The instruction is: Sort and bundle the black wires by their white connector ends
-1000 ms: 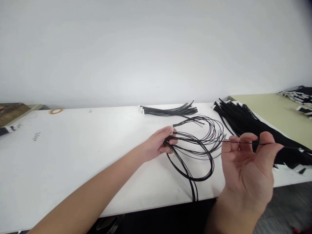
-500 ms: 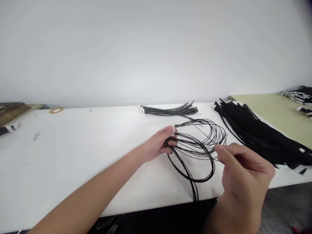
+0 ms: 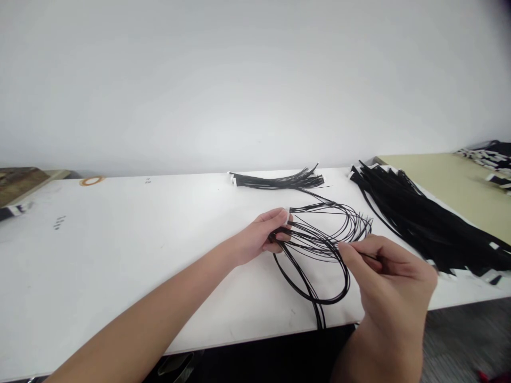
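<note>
My left hand (image 3: 275, 229) is closed round a bundle of thin black wires (image 3: 315, 234), with a white connector (image 3: 287, 215) pinched by the thumb. From there the wires loop out to the right, and some strands hang down over the front edge of the table. My right hand (image 3: 387, 271) is closed in a pinch at the right side of the loops. A dark wire (image 3: 370, 256) shows between its fingers; the tip of it is too small to make out. Behind the hands lies another bunch of black wires (image 3: 275, 181) with white connectors at its left end.
A large pile of black cables (image 3: 431, 223) with white ends covers the right end of the white table (image 3: 120, 255). A roll of tan tape (image 3: 91, 181) lies at the back left. Further black-and-white parts (image 3: 487, 155) sit on a yellowish surface (image 3: 423, 167) at right.
My right hand has moved a little left and closer to the wire loops. The loops have shifted slightly downward, while my left hand keeps its grip with the connector turned a little.
</note>
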Available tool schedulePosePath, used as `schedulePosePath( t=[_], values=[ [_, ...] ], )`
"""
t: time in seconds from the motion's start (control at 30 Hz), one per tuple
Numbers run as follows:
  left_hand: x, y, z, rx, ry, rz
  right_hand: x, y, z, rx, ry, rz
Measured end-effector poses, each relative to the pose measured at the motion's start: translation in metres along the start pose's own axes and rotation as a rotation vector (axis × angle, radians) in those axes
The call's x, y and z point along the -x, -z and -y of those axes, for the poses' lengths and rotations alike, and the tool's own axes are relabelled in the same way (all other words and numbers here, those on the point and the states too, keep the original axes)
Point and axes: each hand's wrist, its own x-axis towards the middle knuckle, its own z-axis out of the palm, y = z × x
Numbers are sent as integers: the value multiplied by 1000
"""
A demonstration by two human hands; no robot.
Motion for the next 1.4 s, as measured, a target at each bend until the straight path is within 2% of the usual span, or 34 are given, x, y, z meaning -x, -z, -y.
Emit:
schedulePosePath(
  t=[0.27,0.6,0.7,0.8,0.9,1.13,1.4],
  values=[
    [0,1,0,-17,12,20,0,1,-2,9,0,12],
    [0,1,0,-48,9,30,-1,5,-1,49,-3,119],
    [1,1,-1,-90,2,36,-2,4,-2,40,11,103],
    [1,0,0,-125,9,46,-3,3,-6,53,69,79],
    [0,0,1,-145,13,47,-7,5,-10,158,142,117],
    [2,-3,0,-252,55,27,-11,6,-11,461,530,276],
    [6,-6,0,-358,68,87,-10,-4,-18,527,561,383]
  ],
)
